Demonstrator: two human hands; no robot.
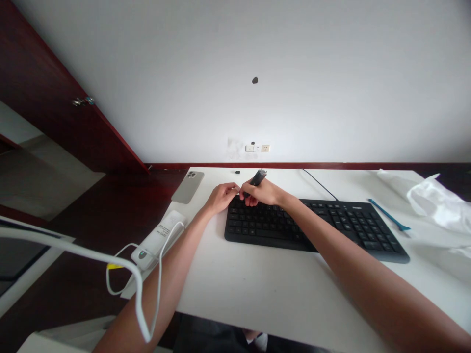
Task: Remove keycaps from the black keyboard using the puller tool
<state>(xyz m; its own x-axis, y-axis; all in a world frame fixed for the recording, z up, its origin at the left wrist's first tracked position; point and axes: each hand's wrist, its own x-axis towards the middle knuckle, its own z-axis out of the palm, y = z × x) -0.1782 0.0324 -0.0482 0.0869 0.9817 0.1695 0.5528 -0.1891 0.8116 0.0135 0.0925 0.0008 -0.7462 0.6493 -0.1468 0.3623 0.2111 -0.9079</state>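
My right hand (pixel 260 192) is shut around a black pen-like object (pixel 258 178), whose upper end sticks out above my fingers. My left hand (pixel 221 197) sits just to its left, fingers curled, with the fingertips reaching toward the object's lower end. I cannot tell whether those fingers hold anything. Both hands are above the top left corner of a black keyboard (pixel 312 228) on a white desk (pixel 279 289). A small black item (pixel 237 172) lies beyond my hands near the desk's far edge.
A grey smartphone (pixel 187 187) lies left of my hands, beside a white device (pixel 156 240) with a white cable (pixel 159 279). A blue tool (pixel 388 214) and a white plastic bag (pixel 439 203) lie on the right. Wall sockets (pixel 257 148) sit above the desk's far edge.
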